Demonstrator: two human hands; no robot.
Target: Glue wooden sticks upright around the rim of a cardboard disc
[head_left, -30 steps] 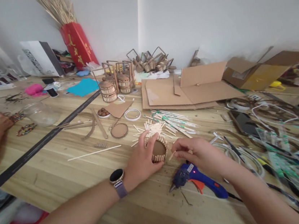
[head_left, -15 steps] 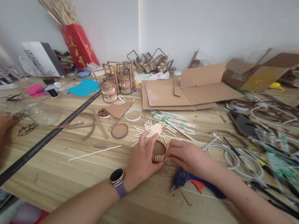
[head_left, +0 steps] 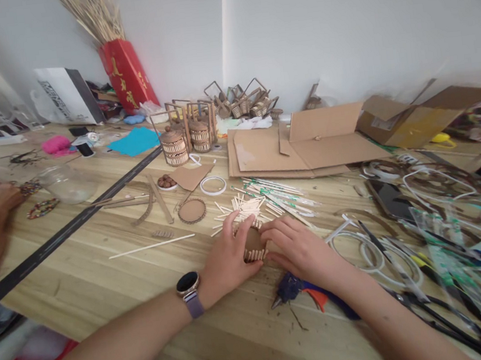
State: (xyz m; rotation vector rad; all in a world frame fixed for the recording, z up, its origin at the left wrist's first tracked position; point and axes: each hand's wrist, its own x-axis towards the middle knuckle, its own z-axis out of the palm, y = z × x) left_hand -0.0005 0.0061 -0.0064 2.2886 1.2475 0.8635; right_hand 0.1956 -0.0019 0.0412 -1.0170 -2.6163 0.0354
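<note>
Between my hands on the wooden table sits a small round cardboard basket [head_left: 256,254] with short wooden sticks standing around its rim. My left hand [head_left: 231,248], with a watch [head_left: 187,282] at the wrist, curls around its left side, fingers over the far edge and thumb at the near edge. My right hand [head_left: 297,247] grips the right side, fingertips on the rim and thumb low at the front. Just beyond lies a pile of cut sticks [head_left: 250,205]. A blue glue gun [head_left: 289,288] rests below my right hand, partly under the forearm.
A cardboard disc with braided rim [head_left: 192,211] and a white ring [head_left: 213,185] lie left of the sticks. Cardboard sheets [head_left: 272,151] and finished baskets [head_left: 174,146] stand behind. Scissors [head_left: 446,318] and cords crowd the right. Another person's hand [head_left: 0,201] is at far left.
My right hand has shifted from a pinch at the basket's right edge to fingers spread over the rim, covering more of it. My left hand stays in place.
</note>
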